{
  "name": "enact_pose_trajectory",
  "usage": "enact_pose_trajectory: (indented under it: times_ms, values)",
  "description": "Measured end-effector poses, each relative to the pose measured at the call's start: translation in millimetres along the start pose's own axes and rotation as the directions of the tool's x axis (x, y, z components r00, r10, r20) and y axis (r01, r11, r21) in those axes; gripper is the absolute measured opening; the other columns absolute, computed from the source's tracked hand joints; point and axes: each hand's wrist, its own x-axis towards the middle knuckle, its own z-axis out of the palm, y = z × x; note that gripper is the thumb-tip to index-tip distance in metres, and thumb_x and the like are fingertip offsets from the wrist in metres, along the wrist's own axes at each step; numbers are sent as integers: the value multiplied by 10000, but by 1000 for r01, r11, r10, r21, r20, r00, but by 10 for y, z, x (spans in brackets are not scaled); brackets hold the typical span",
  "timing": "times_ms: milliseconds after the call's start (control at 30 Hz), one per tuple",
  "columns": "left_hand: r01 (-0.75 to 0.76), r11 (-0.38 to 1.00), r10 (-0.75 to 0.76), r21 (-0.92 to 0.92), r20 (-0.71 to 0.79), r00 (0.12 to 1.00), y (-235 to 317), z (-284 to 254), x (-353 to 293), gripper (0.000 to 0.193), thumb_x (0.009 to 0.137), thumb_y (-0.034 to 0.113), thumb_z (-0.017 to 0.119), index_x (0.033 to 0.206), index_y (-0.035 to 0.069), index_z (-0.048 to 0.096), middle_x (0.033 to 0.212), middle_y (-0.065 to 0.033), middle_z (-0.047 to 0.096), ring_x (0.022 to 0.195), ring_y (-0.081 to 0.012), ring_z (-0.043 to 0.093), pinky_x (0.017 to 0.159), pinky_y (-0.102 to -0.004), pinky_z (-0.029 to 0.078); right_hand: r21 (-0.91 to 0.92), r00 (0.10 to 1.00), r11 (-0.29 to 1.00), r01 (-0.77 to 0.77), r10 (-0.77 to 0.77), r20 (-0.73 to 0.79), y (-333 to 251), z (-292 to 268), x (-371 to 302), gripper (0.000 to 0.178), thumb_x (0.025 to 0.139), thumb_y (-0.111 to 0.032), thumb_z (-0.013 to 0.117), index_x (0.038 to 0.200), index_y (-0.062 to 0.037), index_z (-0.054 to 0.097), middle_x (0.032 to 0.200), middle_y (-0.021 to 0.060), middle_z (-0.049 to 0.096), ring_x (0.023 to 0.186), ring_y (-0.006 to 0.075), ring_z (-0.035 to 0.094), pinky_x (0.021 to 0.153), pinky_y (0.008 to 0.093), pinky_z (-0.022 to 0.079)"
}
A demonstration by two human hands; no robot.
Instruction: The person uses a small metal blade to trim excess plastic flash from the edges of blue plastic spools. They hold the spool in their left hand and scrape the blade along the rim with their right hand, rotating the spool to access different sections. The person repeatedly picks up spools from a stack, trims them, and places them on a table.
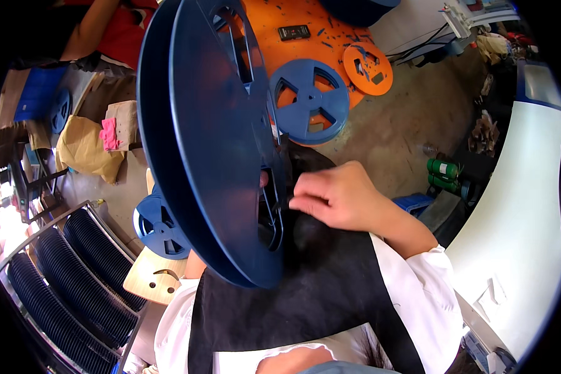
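A large dark blue plastic reel stands on edge in front of my chest, its two flanges parallel with a gap between. My left hand is almost wholly behind it; a bit of finger shows through a cutout, and the hand appears to support the reel. Just right of the reel's hub side is my right hand, fingers curled in toward the thumb. Anything pinched there is too small or blurred to make out. Another blue reel lies flat on the orange surface beyond.
An orange disc and a small black device lie amid blue scraps. At left stand a rack of dark discs, a blue-and-white reel and a wooden chair back. A white table runs along the right. Another person's arm shows upper left.
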Motion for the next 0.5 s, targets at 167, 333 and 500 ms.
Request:
enact_pose_trajectory:
  times_ms: [167,333,500]
  values:
    - [-42,997,40,59,38,998,20,20,-68,656,877,514,703,1297,28,571,1223,-134,633,1070,-237,642,906,-355,525,-23,998,999,26,-24,66,1,-77,108,214,884,-307,732,811,-136,626,653,64,619,629,300,634,560,390,459]
    - [117,768,-72,-629,96,993,398,385,-60,644,903,490,639,1303,-7,547,1188,-137,594,1103,-256,571,1011,-400,458,672,928,729,-129,328,-177,292,-262,68,162,961,-184,702,868,-61,651,765,-17,629,684,69,599,586,239,455]
    - [224,616,-138,-755,176,975,665,250,-59,775,895,675,553,1330,34,531,1095,-141,571,969,-259,543,863,-449,465,-268,892,962,59,-171,-419,580,-402,227,87,873,-113,732,937,-96,675,821,20,679,710,170,668,622,282,508]
